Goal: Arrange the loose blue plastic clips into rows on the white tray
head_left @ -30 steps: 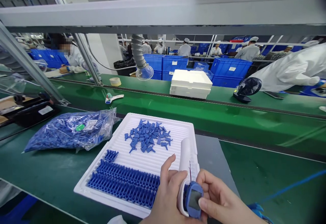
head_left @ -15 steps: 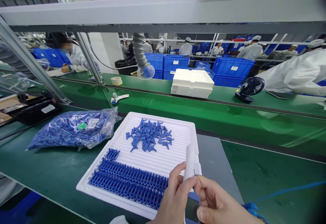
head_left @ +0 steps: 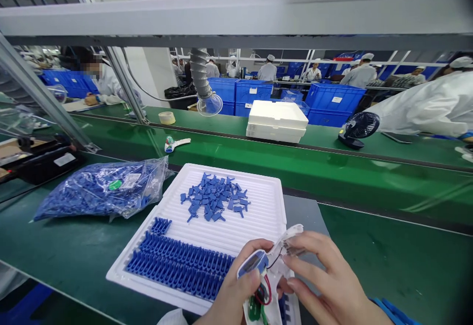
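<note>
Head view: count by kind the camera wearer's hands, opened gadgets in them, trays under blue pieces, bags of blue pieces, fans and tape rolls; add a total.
Left hand and right hand: 2
Opened gadget: 1
Tray under blue pieces: 1
Bag of blue pieces: 1
Fan: 1
Tape roll: 1
Total: 7

Left hand [head_left: 229,289] curled, right hand [head_left: 331,279] fingers bent

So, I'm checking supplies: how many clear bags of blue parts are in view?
1: the clear bag lies on the green tabletop, left of the white tray. Others may be hidden.
</note>
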### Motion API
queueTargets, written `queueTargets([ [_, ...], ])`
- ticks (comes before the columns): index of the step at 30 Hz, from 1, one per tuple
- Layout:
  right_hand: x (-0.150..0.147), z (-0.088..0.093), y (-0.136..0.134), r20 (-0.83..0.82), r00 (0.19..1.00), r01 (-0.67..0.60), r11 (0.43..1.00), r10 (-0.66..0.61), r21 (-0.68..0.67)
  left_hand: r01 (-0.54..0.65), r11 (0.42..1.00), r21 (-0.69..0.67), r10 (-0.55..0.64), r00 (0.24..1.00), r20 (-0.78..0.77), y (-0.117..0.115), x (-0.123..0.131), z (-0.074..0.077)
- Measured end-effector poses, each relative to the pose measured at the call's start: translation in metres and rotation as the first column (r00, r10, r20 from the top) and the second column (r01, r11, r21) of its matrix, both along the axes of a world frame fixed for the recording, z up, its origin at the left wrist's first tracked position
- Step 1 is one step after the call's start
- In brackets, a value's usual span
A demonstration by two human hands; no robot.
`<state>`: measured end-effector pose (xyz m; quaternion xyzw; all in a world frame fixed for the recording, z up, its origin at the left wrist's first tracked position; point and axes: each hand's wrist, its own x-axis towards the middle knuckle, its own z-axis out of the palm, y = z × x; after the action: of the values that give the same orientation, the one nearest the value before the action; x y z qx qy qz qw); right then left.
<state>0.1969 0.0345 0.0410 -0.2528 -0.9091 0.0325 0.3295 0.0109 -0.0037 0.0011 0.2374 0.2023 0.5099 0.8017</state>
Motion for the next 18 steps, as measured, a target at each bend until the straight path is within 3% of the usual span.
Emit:
queueTargets([
  [2, -0.002, 0.000, 0.003, 0.051, 0.999, -0.007, 0.996, 0.003, 0.086, 0.013, 1.000, -0.012, -0.012, 1.000, 0.029, 0.000, 0.000, 0.001],
  [6, -0.001, 0.000, 0.006, 0.102, 0.994, -0.055, 0.992, 0.043, 0.115, 0.022, 1.000, 0.002, -0.022, 0.998, 0.055, 0.000, 0.003, -0.001],
  [13, 0.007, 0.001, 0.007, 0.282, 0.959, -0.046, 0.992, 0.011, 0.117, 0.012, 1.000, 0.025, -0.012, 1.000, 0.025, 0.000, 0.004, -0.004],
  [18, 0.007, 0.006, 0.010, 0.372, 0.926, -0.086, 0.996, 0.068, 0.030, 0.052, 0.996, -0.072, -0.049, 0.998, 0.038, 0.003, 0.006, -0.011],
])
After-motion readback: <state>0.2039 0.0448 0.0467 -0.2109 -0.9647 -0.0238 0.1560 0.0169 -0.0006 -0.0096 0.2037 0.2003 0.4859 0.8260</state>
